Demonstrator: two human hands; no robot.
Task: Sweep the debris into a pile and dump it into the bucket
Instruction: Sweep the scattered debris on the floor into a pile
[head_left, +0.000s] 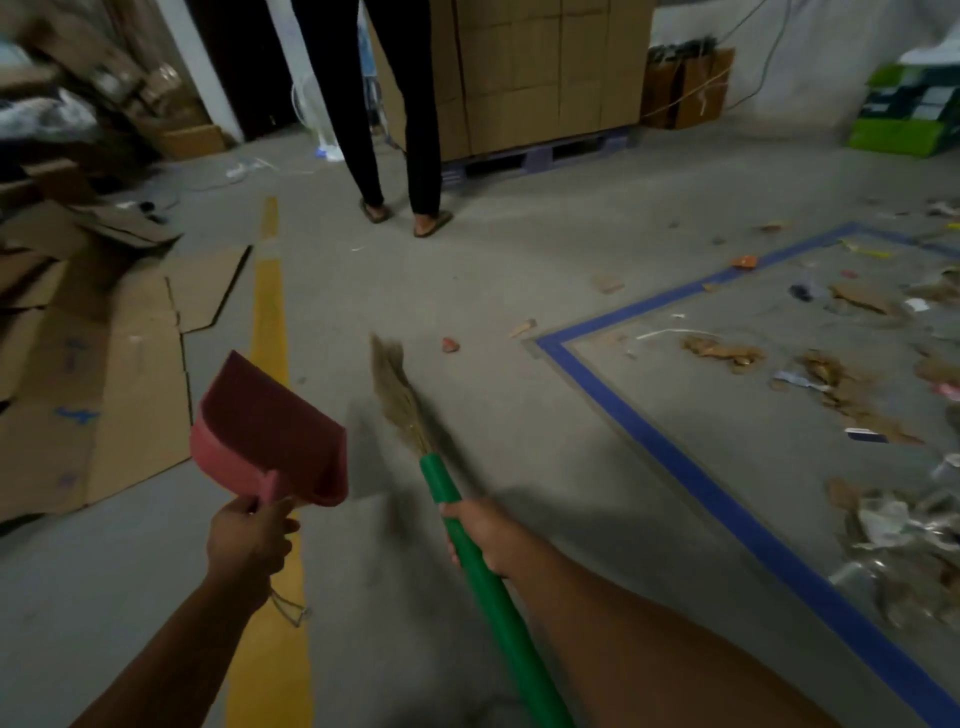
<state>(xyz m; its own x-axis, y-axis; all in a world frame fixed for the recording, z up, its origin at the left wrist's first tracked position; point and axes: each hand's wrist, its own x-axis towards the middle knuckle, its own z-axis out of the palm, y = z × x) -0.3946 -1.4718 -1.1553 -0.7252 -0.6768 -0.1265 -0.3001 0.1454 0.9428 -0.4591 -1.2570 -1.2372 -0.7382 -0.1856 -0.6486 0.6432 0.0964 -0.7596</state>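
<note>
Tools in hand, sweeping not yet begun.

Left hand (249, 540) grips the red dustpan (270, 436) by its handle, held off the floor; right hand (483, 535) is curled round the green broom (467, 535), bristles pointing far-left. Debris (831, 384) lies scattered at right inside the blue tape (675, 457) outline; no bucket in view. Next, likely: swing the broom right, gather the scraps into a pile.

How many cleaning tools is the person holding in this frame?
2. A red dustpan, held by its handle in the left hand; a green-handled broom, gripped in the right hand. No other tools show, though the edges are dark.
</note>
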